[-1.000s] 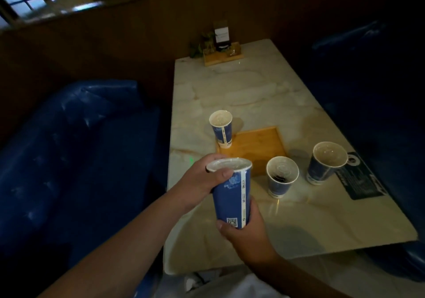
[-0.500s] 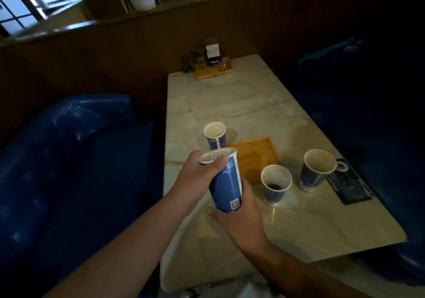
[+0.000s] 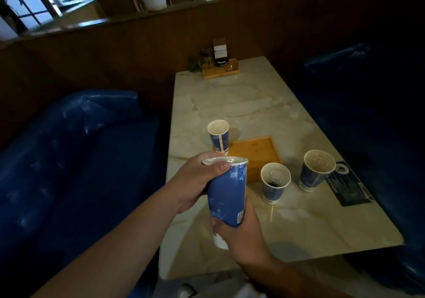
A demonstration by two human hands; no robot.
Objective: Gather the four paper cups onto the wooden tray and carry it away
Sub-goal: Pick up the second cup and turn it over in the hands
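I hold a tall blue paper cup (image 3: 227, 191) in front of me, above the table's near left part. My left hand (image 3: 197, 182) grips its rim and upper side, thumb over the lip. My right hand (image 3: 239, 233) grips its base from below. A wooden tray (image 3: 255, 155) lies flat mid-table with nothing on it. One blue cup (image 3: 219, 137) stands at the tray's far left corner. A second cup (image 3: 273, 182), with dark liquid inside, stands just before the tray's near right corner. A third cup (image 3: 316, 170) stands further right on the table.
The marble table (image 3: 253, 104) runs away from me between two blue bench seats, one on the left (image 3: 69, 159) and one on the right (image 3: 379, 113). A wooden stand with a card and plant (image 3: 219, 65) sits at the far end. A dark sticker (image 3: 349, 187) lies near the right edge.
The view has tilted up a little. The held cup has straightened from a tilt to nearly upright, and my right hand now wraps its base.
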